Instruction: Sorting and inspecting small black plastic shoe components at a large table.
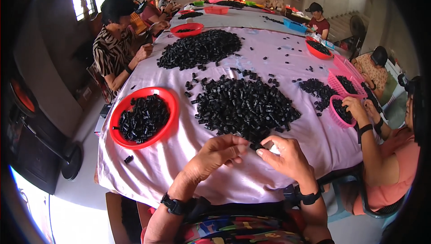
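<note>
Bowl first, since we're going left to right: the red bowl (142, 117) sits well off to your left on the pink tablecloth (179, 163), loaded with small black pieces, with one stray black piece (129, 159) lying just outside its near rim; next comes your left hand (215, 154), fingers curled inward with the fingertips (240, 143) pinched toward the centre, and it looks to be closing on something tiny but I can't tell if it actually has a grip; right between both sets of fingertips sits the small black piece (257, 146) you're working on, touching or nearly touching the near edge of the big black pile (244, 104); it's too small to call its long axis; your right hand (289, 156) is curled the same way from the other side, thumb and forefinger pinching at that piece, with something pale tucked behind the fingers that I can't make out; so the piece lies dead ahead, centred, and both hands are about equally close, the right maybe a hair nearer; the pile is just beyond your fingertips, straight forward; further right a neighbour's hand (354, 107) rests at a pink basket (340, 111), well apart from yours.
</note>
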### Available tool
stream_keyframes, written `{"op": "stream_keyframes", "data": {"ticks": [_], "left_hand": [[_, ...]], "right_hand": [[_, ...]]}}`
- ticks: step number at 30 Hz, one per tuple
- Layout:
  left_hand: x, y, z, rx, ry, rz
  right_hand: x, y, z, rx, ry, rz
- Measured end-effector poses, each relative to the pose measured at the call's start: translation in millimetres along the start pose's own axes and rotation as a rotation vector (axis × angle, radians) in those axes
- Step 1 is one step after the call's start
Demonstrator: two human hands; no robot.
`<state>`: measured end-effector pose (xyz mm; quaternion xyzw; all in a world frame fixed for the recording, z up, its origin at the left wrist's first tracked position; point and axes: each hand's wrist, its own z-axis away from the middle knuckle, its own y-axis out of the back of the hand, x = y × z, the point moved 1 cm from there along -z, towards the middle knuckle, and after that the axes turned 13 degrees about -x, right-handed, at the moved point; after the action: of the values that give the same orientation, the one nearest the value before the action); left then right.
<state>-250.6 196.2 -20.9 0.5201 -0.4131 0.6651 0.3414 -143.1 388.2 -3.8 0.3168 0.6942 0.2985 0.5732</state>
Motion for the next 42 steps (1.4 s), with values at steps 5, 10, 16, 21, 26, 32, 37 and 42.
{"op": "stream_keyframes", "data": {"ticks": [5, 10, 16, 21, 26, 32, 37, 42], "left_hand": [[3.8, -18.9, -1.6, -0.103, -0.096, 0.048], [1.7, -19.6, -3.6, -0.12, -0.156, 0.081], [1.2, -16.1, -1.8, -0.129, -0.238, 0.191], [5.9, -20.0, 0.1, -0.161, -0.245, 0.19], [7.9, -23.4, 0.2, -0.189, -0.293, 0.152], [6.5, -24.1, 2.0, -0.254, -0.293, 0.262], [9.7, -27.1, 3.6, -0.307, -0.304, 0.257], [12.5, -30.2, 4.9, -0.307, -0.302, 0.209]], "right_hand": [[-17.6, 1.3, 5.9, 0.011, 0.088, -0.132], [-24.2, 1.6, 11.5, 0.084, 0.142, -0.126], [-37.8, 7.3, 15.1, 0.104, 0.158, -0.13], [-40.3, 7.1, 18.1, 0.139, 0.182, -0.138], [-43.5, 8.5, 18.6, 0.128, 0.22, -0.083], [-48.0, 9.4, 20.8, 0.158, 0.22, -0.135], [-47.3, 11.5, 18.9, 0.156, 0.251, -0.038], [-45.5, 11.9, 19.6, 0.148, 0.233, 0.039]]}}
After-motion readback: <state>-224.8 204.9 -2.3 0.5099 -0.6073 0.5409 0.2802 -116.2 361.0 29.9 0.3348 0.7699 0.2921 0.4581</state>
